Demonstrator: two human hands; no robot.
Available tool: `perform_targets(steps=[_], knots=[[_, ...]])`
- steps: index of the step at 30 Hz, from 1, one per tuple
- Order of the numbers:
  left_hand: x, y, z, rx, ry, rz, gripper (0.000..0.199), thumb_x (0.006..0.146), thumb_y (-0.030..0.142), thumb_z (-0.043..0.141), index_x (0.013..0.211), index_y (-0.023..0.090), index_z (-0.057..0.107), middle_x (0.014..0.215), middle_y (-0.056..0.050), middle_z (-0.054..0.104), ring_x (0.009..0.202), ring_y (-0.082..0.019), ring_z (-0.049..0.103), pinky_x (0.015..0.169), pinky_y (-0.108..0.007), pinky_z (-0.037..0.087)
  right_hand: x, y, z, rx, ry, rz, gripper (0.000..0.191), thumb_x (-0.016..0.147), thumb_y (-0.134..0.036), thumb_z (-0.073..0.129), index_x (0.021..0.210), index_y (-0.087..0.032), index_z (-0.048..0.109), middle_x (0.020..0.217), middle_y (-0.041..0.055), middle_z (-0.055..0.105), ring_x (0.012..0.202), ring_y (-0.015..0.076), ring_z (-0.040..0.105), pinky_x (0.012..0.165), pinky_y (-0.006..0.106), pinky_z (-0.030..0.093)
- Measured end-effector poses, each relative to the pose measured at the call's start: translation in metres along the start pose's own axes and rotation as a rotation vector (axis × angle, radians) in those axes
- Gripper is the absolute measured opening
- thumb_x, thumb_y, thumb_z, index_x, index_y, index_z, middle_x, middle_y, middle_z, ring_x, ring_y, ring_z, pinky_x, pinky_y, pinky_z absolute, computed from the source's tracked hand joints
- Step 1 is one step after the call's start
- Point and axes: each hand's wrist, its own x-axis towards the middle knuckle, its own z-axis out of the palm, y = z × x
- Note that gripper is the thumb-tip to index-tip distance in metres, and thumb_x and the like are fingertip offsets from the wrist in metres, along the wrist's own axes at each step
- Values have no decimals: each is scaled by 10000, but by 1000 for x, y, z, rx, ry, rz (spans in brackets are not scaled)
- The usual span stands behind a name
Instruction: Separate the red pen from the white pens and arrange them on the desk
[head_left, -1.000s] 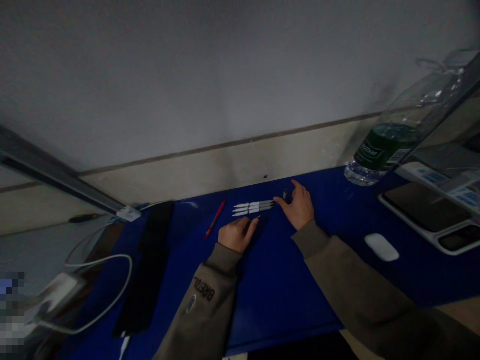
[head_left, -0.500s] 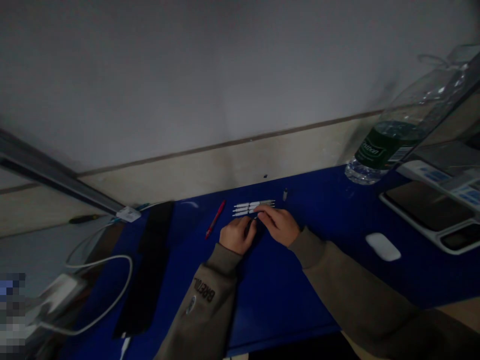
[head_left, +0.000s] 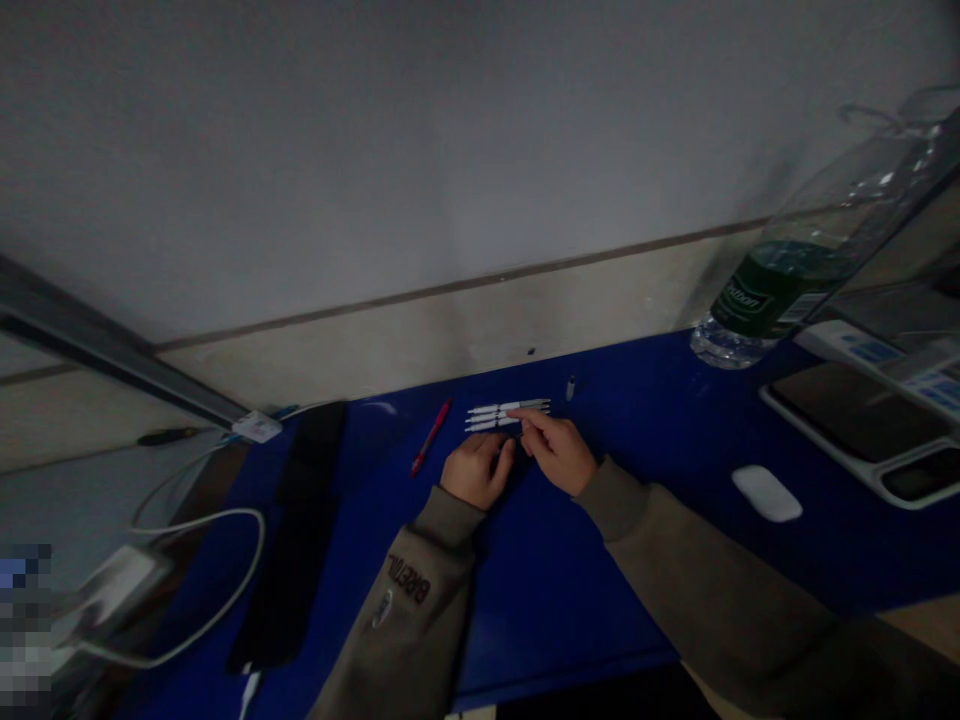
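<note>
My left hand (head_left: 475, 470) is closed just in front of a row of white pens (head_left: 491, 412) lying side by side on the blue table. My right hand (head_left: 559, 448) faces it with thumb and finger pinched. Between the two hands a short bit of a thin dark rod (head_left: 518, 436) shows; both hands seem to grip it, and most of it is hidden by the fingers. To the left of the pens a red pen (head_left: 431, 437) lies at a slant. A small grey cylindrical piece (head_left: 571, 388) is beyond my right hand.
On the right are a white computer mouse (head_left: 766, 494), a scale-like device with a dark plate (head_left: 859, 410) and a large plastic bottle (head_left: 765, 290) by the wall. A long black strip (head_left: 292, 560) and a white cable (head_left: 259, 570) lie left. The wall (head_left: 450, 330) bounds the table's back.
My right hand has shifted slightly, its fingertips now a little further from my left hand. The left hand and the pens on the table stay in place.
</note>
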Motion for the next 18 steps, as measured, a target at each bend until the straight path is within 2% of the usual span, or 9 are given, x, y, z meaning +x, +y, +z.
perform_targets(steps=[3,6,11,18], knots=[[0,-2,0,82,0,-77,364,969,363,333,888,175,633,781,-65,637,752,-159,599,681,-260,441,3,9,-5,42,126,79,352,905,-221,381,1156,-197,627,581,-17,542,484,120,481,501,240,385],[1,-2,0,76,-24,-73,357,963,402,355,885,189,630,792,-55,639,753,-152,597,670,-248,433,5,17,-8,112,173,141,345,896,-231,382,1109,-192,650,568,-18,528,475,114,468,464,230,354],[1,-4,0,14,-56,-53,316,958,407,384,946,198,621,849,-50,658,785,-151,614,681,-239,446,8,19,-7,213,199,186,331,887,-254,394,1060,-182,667,564,-21,508,490,111,457,472,232,353],[1,-9,4,-46,6,-4,257,954,367,420,1028,211,610,980,-47,673,910,-161,629,766,-250,481,10,19,-6,364,153,237,290,882,-310,446,987,-157,669,527,-40,439,476,99,414,453,230,302]])
